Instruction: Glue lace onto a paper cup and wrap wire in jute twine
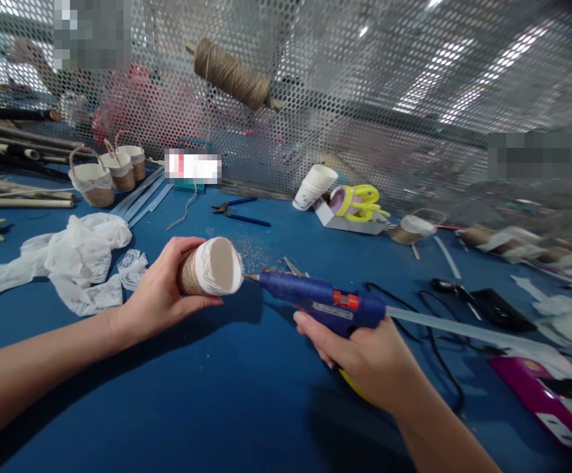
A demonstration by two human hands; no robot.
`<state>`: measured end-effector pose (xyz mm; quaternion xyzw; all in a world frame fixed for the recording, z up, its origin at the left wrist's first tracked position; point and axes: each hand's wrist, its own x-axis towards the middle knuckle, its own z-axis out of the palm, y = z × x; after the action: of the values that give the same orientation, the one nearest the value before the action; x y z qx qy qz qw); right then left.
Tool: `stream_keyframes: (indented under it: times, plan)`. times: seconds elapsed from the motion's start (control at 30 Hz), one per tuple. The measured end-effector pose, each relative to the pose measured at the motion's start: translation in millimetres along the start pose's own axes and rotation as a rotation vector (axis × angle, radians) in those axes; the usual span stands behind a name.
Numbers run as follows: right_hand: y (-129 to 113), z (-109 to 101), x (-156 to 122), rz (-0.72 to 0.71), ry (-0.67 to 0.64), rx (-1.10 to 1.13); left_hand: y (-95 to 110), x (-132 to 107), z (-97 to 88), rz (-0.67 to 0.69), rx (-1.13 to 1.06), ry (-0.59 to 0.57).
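Note:
My left hand [160, 286] is wrapped round a paper cup [224, 266] covered in brown twine, with white lace below its rim. The cup is tilted, its open mouth facing right and toward me. In my right hand [359, 355] is a blue glue gun [315, 295] with an orange part on top and a long clear glue stick [463, 335] sticking out of its back. The nozzle points left, right beside the cup's rim; whether it touches the lace I cannot tell. A heap of white lace [76, 256] lies left of my left hand.
Finished-looking twine cups with handles [93, 184] stand at the back left, near loose glue sticks [142, 194]. Blue-handled pliers [241, 213], stacked paper cups [314, 186] and a box with yellow scissors [354, 213] are farther back. Black cable [433, 348] and a purple packet [536, 401] lie right. A twine spool [231, 72] hangs on the mesh.

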<state>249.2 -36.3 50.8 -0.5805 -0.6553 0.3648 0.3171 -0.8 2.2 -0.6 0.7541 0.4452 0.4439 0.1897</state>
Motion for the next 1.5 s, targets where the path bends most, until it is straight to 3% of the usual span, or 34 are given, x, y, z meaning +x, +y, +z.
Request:
stream_keyframes:
  times: [0.27, 0.57, 0.77, 1.0, 1.3, 1.5]
  plan:
    - [1, 7, 10, 0.226, -0.203, 0.606, 4, -1, 4.6, -0.218, -0.328, -0.128]
    - [13, 23, 18, 0.363, -0.205, 0.891, 7, -6, 7.5, -0.252, -0.471, -0.169]
    - [14, 26, 19, 0.4, -0.237, 0.939, 7, -6, 9.4, -0.255, -0.504, -0.15]
    - [10, 29, 17, 0.374, -0.239, 0.824, 10, -5, 8.6, -0.264, -0.501, -0.151]
    - [13, 24, 16, 0.198, 0.004, 0.222, 10, -3, 8.5, -0.293, -0.429, -0.149]
    - [8, 25, 15, 0.233, 0.135, -0.062, 10, -1, 8.2, -0.326, -0.36, -0.153]
